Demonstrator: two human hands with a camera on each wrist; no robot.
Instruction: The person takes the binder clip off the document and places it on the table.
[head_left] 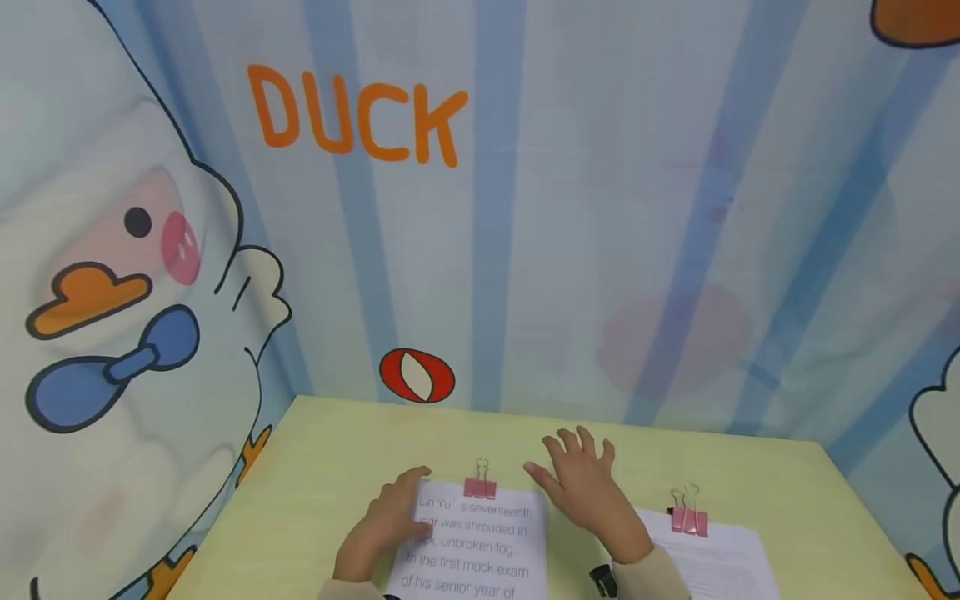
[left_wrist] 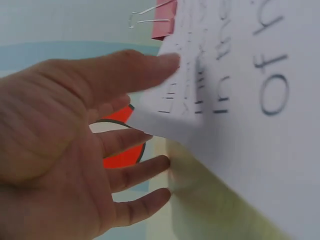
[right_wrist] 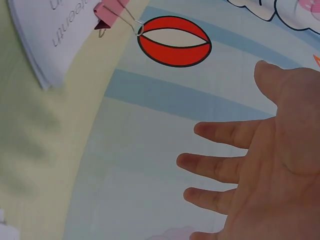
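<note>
My left hand (head_left: 384,518) is at the upper left edge of a stack of printed sheets (head_left: 472,558), bound at the top by a pink binder clip (head_left: 480,488). Its thumb (left_wrist: 150,70) reaches over the printed face, while the other fingers stretch out beside the edge, partly behind the page corner. Whether the thumb touches the paper I cannot tell. My right hand (head_left: 583,492) hovers with fingers spread between this stack and a second one. In the right wrist view nothing lies in the right palm (right_wrist: 270,170).
The second stack of sheets (head_left: 720,558) on the right has its own pink binder clip (head_left: 688,522). Near my right sleeve is a black clip (head_left: 602,581). The pale yellow table (head_left: 337,433) ends at a printed backdrop (head_left: 570,208) with duck figures.
</note>
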